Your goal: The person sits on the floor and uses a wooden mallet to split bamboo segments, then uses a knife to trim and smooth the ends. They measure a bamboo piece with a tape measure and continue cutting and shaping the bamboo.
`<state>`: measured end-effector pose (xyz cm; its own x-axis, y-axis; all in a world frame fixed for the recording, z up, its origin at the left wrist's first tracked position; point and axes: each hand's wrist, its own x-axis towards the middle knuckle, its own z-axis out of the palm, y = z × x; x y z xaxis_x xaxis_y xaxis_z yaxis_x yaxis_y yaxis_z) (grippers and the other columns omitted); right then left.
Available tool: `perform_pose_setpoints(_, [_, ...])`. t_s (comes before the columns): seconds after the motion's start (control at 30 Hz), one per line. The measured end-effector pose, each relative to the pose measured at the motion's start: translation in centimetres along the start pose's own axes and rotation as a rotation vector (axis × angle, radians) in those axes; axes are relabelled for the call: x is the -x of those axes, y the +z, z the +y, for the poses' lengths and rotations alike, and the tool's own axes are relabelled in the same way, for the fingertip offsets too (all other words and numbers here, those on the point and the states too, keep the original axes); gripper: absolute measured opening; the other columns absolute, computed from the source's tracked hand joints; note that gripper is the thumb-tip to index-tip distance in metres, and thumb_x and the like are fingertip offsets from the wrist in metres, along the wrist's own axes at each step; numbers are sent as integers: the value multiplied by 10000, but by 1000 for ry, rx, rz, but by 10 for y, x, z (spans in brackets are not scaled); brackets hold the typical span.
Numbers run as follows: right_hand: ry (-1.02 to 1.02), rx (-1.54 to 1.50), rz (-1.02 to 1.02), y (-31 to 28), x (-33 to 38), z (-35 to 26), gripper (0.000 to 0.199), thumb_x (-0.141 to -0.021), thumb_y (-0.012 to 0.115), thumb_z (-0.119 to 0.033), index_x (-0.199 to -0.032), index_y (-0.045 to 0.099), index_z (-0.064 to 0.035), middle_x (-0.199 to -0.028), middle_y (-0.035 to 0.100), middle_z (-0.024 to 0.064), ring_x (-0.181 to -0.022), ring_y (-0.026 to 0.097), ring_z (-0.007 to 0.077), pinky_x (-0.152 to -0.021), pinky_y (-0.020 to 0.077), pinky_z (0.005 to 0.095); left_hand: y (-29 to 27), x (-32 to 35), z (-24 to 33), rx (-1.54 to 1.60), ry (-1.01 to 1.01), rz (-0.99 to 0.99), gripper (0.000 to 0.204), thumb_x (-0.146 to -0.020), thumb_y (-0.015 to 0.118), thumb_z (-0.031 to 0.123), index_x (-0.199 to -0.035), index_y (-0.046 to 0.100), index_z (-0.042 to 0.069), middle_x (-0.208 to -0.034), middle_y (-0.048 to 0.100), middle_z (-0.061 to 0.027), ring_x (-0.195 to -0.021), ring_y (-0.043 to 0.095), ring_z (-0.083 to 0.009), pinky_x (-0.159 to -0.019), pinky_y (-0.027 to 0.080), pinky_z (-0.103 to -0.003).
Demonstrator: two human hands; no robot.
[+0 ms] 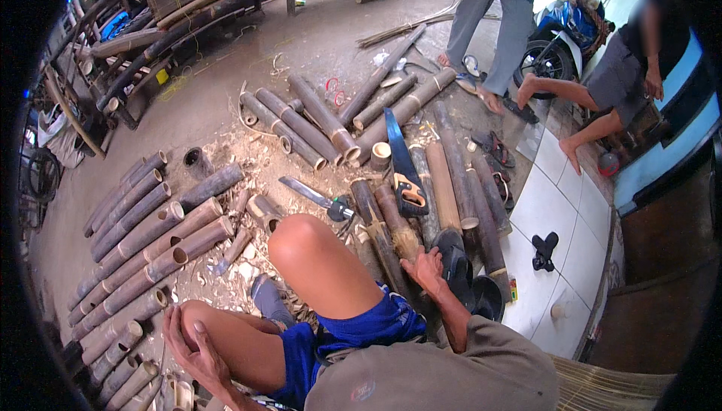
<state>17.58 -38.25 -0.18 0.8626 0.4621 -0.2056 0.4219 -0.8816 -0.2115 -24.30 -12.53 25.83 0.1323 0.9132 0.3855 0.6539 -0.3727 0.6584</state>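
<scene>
Nearest, at the lower left, the left hand lies spread over the person's own left knee, fingers loose and clamped on nothing. To its right, past the raised right knee, the right hand rests flat, fingers apart, on the near end of a brown bamboo length; it presses down on it and does not wrap round it. This piece lies on the ground just right of the knee, its long axis running from near to far with a slight lean to the left, the far end pointing toward the handsaw.

Judging by how things lie, the work looks partly done: a row of cut bamboo sections is stacked side by side at the left, open ends toward the person, and chips and sawdust cover the floor between. Uncut or longer poles lie beside the held piece, so a good share seems left.

A little farther, a cleaver-like knife lies free on the ground, untouched, as does the saw. Beyond it more short sections fan out. Farthest, two other people stand and sit near a blue motorbike.
</scene>
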Motion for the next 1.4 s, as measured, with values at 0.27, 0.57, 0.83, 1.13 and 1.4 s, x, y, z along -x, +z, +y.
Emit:
perform_pose_setpoints(0.27, [-1, 0, -2, 6, -1, 2, 822, -872, 719, -586, -1356, 540, 54, -1296, 515, 439, -1214, 545, 585, -998, 499, 600, -1, 5, -17, 10, 41, 30, 550, -1031, 614, 392, -1384, 602, -30, -1446, 562, -218, -1362, 511, -379, -1185, 343, -475])
perform_pose_setpoints(0.57, [49, -109, -150, -29, 1, -15, 794, -886, 714, -567, -1360, 593, 58, -1346, 518, 469, -1265, 532, 593, -1052, 478, 585, -7, 7, -19, 32, 44, 39, 559, -1023, 630, 391, -1394, 600, -26, -1457, 553, -221, -1368, 508, -374, -1186, 347, -471])
perform_pose_setpoints(0.83, [-83, -415, 336, -63, -33, 2, 535, -931, 705, -484, -1113, 707, 20, -1040, 732, 282, -1011, 715, 438, -867, 545, 509, -2, 8, -16, 30, 49, 35, 552, -1027, 628, 387, -1396, 602, -23, -1444, 565, -218, -1364, 514, -376, -1183, 353, -476])
perform_pose_setpoints(1.13, [-242, -658, 1006, -332, -51, -57, 676, -972, 711, -309, -1491, 485, 61, -1395, 592, 290, -1308, 583, 411, -1115, 451, 438, -6, 7, -10, 36, 43, 12, 560, -1017, 641, 400, -1392, 604, -13, -1477, 538, -215, -1394, 484, -385, -1188, 345, -491])
perform_pose_setpoints(1.4, [-149, -312, 1237, -501, -116, -79, 731, -922, 745, -497, -1377, 558, 43, -1253, 642, 305, -1203, 625, 429, -1040, 477, 469, -5, 11, -18, 96, 1, 36, 531, -1014, 647, 390, -1376, 618, 2, -1455, 562, -208, -1371, 507, -383, -1176, 363, -474])
